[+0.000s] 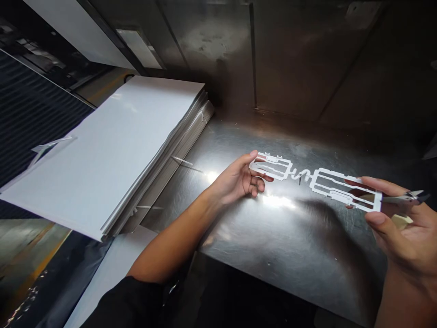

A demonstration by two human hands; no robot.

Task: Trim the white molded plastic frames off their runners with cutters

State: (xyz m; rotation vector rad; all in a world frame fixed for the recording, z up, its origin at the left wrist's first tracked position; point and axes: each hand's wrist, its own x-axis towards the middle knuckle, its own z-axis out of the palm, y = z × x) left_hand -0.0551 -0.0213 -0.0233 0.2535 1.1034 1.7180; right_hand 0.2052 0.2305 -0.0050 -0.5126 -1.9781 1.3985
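A white moulded plastic part [341, 184] spans the space between my two hands above the metal bench. It is made of two open rectangular frames joined by a thin wavy runner in the middle. My left hand [244, 177] pinches its left end between thumb and fingers. At the other end, my right hand [403, 228] grips the frame's edge between thumb and forefinger. A small metal tool that looks like nippers [411, 197] also rests in that palm, with a pale yellow piece beside it. Most of the tool is hidden by the hand.
To the left lies a tall stack of white sheets [136, 136], with scraps of white plastic on and beside it. The shiny metal bench [266, 237] runs under my hands. A dark metal wall [290, 59] rises behind it.
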